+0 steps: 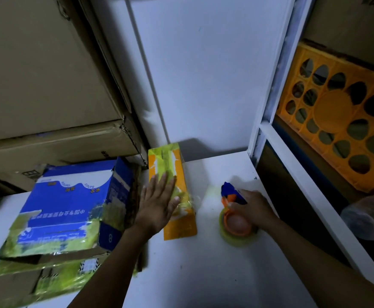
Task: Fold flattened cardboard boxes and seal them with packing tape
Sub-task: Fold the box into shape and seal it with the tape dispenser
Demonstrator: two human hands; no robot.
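A small orange box point(177, 221) lies on the white tabletop point(203, 263) with yellowish tape along its top. My left hand point(157, 203) presses flat on that taped top, fingers straight. To the right, my right hand point(251, 207) grips a tape dispenser point(231, 194) with a blue and orange handle. Its roll of clear tape point(237, 232) rests on the table. A blue and green printed box point(70, 207) stands open at the left, on top of flattened cardboard point(37, 278).
Large brown cartons point(48, 85) are stacked at the back left. A white wall panel point(203, 74) rises behind the table. On the right, a white shelf frame point(292, 170) holds an orange plastic crate point(341, 116); a plastic-wrapped object point(370, 214) sits below.
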